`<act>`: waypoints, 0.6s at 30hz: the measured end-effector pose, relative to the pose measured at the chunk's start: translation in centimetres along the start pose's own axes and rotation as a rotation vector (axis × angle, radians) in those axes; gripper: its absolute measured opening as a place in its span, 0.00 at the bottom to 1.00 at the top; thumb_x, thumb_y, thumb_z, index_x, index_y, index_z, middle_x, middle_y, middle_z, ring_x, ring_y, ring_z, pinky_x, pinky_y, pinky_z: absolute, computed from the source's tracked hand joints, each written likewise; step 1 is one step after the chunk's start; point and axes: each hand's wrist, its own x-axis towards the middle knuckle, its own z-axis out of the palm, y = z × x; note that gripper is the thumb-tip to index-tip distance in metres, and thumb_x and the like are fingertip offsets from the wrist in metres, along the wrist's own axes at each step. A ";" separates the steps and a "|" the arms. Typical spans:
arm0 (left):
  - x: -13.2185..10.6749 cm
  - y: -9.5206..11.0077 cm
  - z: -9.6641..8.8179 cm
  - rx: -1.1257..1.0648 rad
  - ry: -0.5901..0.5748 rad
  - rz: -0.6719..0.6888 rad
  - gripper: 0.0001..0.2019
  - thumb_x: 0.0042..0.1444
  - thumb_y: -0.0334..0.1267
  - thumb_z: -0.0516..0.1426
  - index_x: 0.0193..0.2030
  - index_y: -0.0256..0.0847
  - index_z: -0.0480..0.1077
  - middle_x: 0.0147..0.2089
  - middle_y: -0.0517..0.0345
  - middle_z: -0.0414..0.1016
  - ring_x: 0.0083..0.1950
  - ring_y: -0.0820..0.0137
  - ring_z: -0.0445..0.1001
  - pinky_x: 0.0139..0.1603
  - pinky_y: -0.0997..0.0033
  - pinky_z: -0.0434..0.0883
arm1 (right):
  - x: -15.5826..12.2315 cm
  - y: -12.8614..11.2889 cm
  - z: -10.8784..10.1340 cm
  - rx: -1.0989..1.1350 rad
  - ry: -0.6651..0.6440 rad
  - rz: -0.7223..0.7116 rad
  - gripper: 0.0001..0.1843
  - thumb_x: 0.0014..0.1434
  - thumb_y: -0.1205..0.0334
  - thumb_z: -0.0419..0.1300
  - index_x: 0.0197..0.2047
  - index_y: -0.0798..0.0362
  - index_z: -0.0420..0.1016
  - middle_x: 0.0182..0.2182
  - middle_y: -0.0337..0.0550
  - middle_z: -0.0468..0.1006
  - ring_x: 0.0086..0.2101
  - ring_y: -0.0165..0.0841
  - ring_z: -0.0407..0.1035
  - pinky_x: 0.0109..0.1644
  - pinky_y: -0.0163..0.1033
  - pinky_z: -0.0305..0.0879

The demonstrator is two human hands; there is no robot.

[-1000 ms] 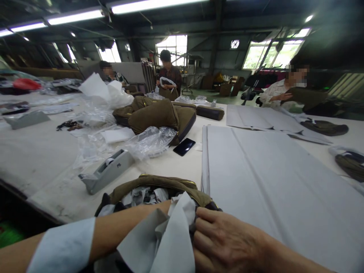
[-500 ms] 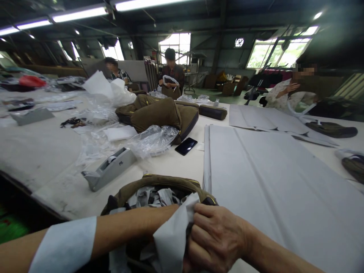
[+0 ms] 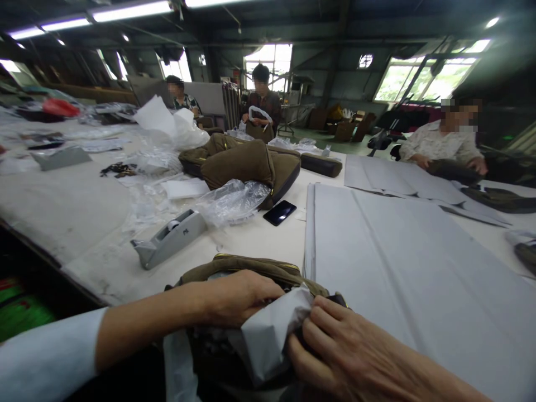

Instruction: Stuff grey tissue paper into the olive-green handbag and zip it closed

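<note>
An olive-brown suede handbag [image 3: 238,266] with a gold zip lies open at the table's near edge, stuffed with crumpled sheets. My left hand [image 3: 238,298] rests over its rim, fingers closed on a crumpled grey-white nonwoven sheet [image 3: 274,335]. My right hand [image 3: 339,352] pinches the same sheet from the other side, just beyond the bag's right end. Most of the bag's inside is hidden by my hands and the sheet.
A stack of large grey sheets [image 3: 397,268] lies to my right. Ahead are a grey tape dispenser [image 3: 170,239], a black phone [image 3: 280,213], plastic film [image 3: 234,204] and a larger olive bag [image 3: 238,164]. Several co-workers stand or sit beyond.
My left hand has moved forward from inside the bag's opening onto its rim. The sheet sits lower and more crumpled, and the whole scene has shifted right in view.
</note>
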 end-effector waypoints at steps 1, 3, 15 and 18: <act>-0.9 -0.2 -0.8 0.069 -0.040 -0.043 0.07 0.55 0.31 0.55 0.39 0.40 0.72 0.38 0.58 0.76 0.39 0.69 0.74 0.40 0.74 0.69 | 0.2 -0.1 0.1 -0.034 -0.008 -0.005 0.14 0.61 0.61 0.53 0.48 0.58 0.68 0.39 0.45 0.72 0.36 0.37 0.64 0.39 0.44 0.61; -2.5 -0.4 -1.7 0.244 -0.157 -0.148 0.05 0.53 0.32 0.55 0.35 0.40 0.72 0.36 0.57 0.76 0.39 0.65 0.75 0.42 0.69 0.69 | 0.9 -0.7 1.2 -0.091 -0.004 0.001 0.19 0.62 0.59 0.50 0.53 0.59 0.66 0.48 0.51 0.71 0.44 0.42 0.64 0.36 0.45 0.63; -5.3 -1.0 -0.2 0.777 -0.611 -0.429 0.16 0.41 0.43 0.65 0.32 0.30 0.78 0.32 0.41 0.78 0.38 0.56 0.77 0.64 0.58 0.56 | 7.0 0.9 -1.2 0.048 -1.125 0.121 0.26 0.49 0.41 0.62 0.26 0.59 0.79 0.15 0.49 0.72 0.19 0.42 0.70 0.21 0.41 0.61; -5.5 -0.7 -0.6 0.684 -0.520 -0.364 0.16 0.42 0.47 0.64 0.32 0.34 0.77 0.32 0.45 0.78 0.37 0.56 0.76 0.62 0.54 0.58 | 7.2 1.0 -1.5 0.125 -0.963 0.201 0.27 0.52 0.39 0.59 0.33 0.59 0.78 0.20 0.50 0.75 0.21 0.42 0.71 0.22 0.40 0.62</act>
